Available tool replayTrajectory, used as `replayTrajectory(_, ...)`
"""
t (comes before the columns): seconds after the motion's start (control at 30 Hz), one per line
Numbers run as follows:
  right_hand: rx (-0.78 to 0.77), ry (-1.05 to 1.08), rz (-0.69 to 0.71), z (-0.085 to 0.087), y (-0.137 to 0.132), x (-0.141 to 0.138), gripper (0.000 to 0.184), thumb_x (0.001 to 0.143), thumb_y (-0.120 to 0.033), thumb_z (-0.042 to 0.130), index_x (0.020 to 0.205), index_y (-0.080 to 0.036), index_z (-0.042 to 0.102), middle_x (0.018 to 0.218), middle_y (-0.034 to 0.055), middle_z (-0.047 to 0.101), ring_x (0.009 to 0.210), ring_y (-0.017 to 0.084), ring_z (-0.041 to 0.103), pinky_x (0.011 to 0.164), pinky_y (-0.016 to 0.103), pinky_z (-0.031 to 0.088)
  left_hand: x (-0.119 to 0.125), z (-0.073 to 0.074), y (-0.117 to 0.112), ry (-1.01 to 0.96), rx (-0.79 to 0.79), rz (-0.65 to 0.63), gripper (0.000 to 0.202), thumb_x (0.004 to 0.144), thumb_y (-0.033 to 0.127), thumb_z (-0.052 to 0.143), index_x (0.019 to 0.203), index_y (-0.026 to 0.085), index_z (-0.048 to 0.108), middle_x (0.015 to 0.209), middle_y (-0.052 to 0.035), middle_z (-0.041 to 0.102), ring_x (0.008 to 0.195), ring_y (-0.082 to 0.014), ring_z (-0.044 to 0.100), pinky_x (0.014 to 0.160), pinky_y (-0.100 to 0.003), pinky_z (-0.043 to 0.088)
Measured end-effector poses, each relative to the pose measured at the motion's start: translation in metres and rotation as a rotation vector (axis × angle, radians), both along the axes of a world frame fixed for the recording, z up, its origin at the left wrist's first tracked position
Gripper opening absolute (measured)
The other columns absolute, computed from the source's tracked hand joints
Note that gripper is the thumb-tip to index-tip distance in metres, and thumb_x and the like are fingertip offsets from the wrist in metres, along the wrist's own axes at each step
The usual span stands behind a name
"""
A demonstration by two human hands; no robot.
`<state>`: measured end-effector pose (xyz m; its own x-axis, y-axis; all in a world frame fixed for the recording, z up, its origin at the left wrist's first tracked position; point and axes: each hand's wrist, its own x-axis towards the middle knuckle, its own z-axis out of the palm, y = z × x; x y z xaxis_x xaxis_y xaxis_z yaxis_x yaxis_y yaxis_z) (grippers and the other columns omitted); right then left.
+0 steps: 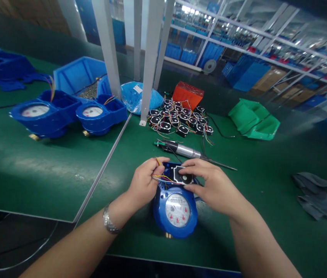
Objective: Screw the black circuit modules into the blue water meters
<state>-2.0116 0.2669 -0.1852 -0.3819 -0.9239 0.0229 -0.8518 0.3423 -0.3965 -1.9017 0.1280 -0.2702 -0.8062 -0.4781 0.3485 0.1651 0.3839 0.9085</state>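
A blue water meter (176,210) with a white dial lies on the green mat in front of me. A small black module (182,176) with a white outline sits in the meter's upper compartment. My right hand (212,187) pinches this module between thumb and fingers. My left hand (144,181) is closed on the thin coloured wires (163,178) that run from the module, at the meter's upper left. A metal watch is on my left wrist.
An electric screwdriver (188,151) lies just behind the meter. Several black modules (179,119) with wires are heaped farther back, by an orange box (188,94). Two blue meters (67,114), a blue bin (78,75), a green tray (253,119) and a grey cloth (320,196) surround them.
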Motion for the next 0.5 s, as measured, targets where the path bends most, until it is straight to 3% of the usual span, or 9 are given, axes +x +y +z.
replayTrajectory(0.2, 0.019, 0.017, 0.004, -0.0003, -0.0002, -0.0016, 0.032, 0.063, -0.011, 0.066, 0.093, -0.022, 0.061, 0.103, -0.0017, 0.053, 0.094, 0.009, 0.050, 0.087, 0.023, 0.042, 0.0003, -0.0009, 0.0002, -0.011, 0.002, 0.022, 0.024, 0.088, 0.026, 0.036, 0.098, 0.016, 0.055, 0.098, -0.0045, 0.061, 0.084, -0.0146, 0.056, 0.078, -0.027, 0.043)
replayTrajectory(0.5, 0.151, 0.084, 0.064, 0.0029, -0.0042, 0.0027, 0.026, 0.072, -0.014, 0.058, 0.096, -0.024, 0.062, 0.103, 0.0014, 0.054, 0.095, 0.014, 0.051, 0.085, 0.030, 0.043, -0.0006, -0.0013, 0.0000, -0.015, 0.022, 0.025, 0.024, 0.086, 0.027, 0.039, 0.098, 0.016, 0.056, 0.097, -0.0044, 0.061, 0.085, -0.0148, 0.056, 0.079, -0.027, 0.043)
